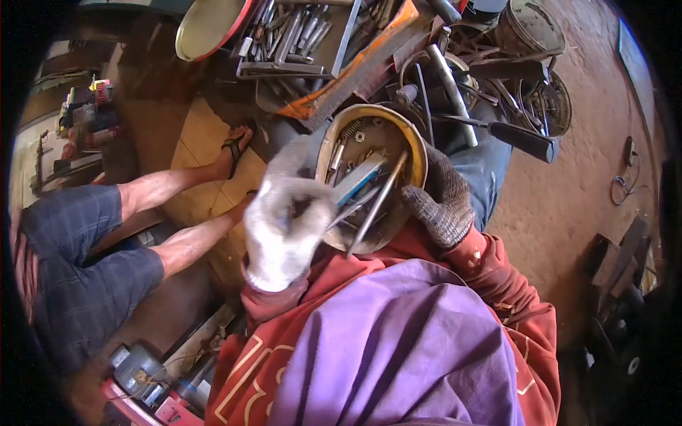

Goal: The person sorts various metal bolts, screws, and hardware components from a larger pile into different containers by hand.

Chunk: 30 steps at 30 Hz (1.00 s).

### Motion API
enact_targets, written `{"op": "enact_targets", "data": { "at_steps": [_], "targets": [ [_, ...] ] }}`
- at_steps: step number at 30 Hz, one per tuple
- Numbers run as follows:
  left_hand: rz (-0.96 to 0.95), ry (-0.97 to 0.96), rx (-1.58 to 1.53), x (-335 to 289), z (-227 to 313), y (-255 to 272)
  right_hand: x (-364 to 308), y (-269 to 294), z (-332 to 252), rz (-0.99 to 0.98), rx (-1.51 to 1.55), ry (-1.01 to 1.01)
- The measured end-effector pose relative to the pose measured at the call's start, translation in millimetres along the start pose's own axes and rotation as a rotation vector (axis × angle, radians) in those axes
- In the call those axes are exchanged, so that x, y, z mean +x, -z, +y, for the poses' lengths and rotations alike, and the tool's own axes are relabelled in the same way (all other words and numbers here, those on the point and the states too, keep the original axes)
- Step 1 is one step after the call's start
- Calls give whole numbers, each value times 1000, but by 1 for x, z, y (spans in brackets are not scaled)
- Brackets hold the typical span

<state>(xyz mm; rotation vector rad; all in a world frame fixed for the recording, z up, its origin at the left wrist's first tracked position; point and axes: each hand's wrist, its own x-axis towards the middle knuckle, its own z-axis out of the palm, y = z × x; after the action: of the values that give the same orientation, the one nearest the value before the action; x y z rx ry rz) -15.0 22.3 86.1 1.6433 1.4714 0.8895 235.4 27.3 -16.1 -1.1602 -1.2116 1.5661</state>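
Note:
A round metal pan (414,153) with a worn yellowish inner wall is tilted in front of my chest. Inside lie a coil spring (351,129), a nut (360,137), a blue-and-silver flat piece (360,177) and several rods. One long thin rod (378,204) leans across the near rim. My right hand (447,202), in a grey knit glove, grips the pan's right side, with some fingers hidden behind it. My left hand (284,220), in a white glove, is beside the pan's left edge. Motion smears its fingers, and whether it holds anything is unclear.
Beyond the pan stands a tray (284,69) of metal bits next to an orange-edged metal piece (341,82). A dark-handled tool (522,142) and a steel pipe (452,96) jut out at right. Buckets (529,28) stand farther back. Another person's bare legs (170,177) are at left.

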Motion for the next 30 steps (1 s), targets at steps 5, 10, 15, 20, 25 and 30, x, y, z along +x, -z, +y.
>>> {"op": "enact_targets", "data": {
  "at_steps": [5, 10, 15, 20, 25, 30],
  "targets": [
    [216, 138, -63, 3, -6, 19, -1, 0, 7, 27, 114, -31],
    [361, 186, -544, -3, -47, 24, 7, -9, -3, 40, 94, -46],
    [108, -44, -1164, 19, -20, 50, 9, 4, 5, 55, 159, -46],
    [-184, -252, -1155, 24, -22, 60, 10, -3, -1, 33, 247, -50],
    [157, -36, -876, 17, -31, 43, 11, 7, 3, 25, 93, -56],
    [502, 226, -657, 21, -43, 15, 6, 1, -14, 77, 317, 5]
  ]
}}
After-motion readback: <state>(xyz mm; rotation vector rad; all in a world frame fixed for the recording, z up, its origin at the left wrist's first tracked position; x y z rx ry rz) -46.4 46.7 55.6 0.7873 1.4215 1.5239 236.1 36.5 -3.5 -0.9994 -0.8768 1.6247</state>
